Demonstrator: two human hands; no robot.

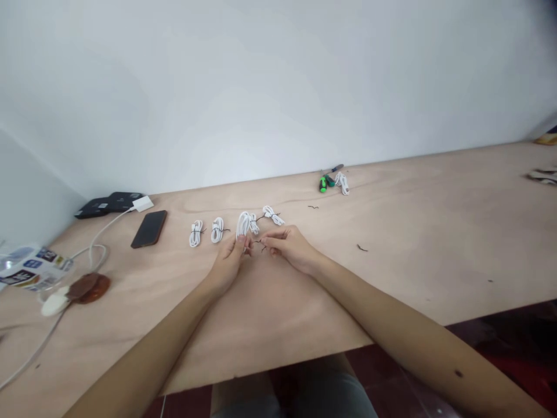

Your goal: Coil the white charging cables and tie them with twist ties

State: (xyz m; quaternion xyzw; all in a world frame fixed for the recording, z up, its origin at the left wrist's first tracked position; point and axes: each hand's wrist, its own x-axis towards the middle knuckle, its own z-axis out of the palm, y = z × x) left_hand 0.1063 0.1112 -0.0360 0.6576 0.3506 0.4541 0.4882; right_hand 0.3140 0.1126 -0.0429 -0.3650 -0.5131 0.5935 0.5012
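My left hand (229,258) is closed around a coiled white cable (243,223), holding it upright near the middle of the table. Beside it, my right hand (287,244) pinches a thin black twist tie (257,242) that reaches toward the coil. Behind the hands lie more coiled white cables, each with a dark tie: one coil (196,233) at the left, a second coil (217,230) next to it, and another coil (273,215) beyond my right hand. One further coil (254,223) is partly hidden by the held cable.
A phone (149,229), black boxes (108,203) and a white adapter (142,203) with its cord are at left. Nearer stand a plastic bottle (32,267) and a brown object (89,287). Loose ties (362,248), a green screwdriver (322,184) and another cable (343,183) lie right.
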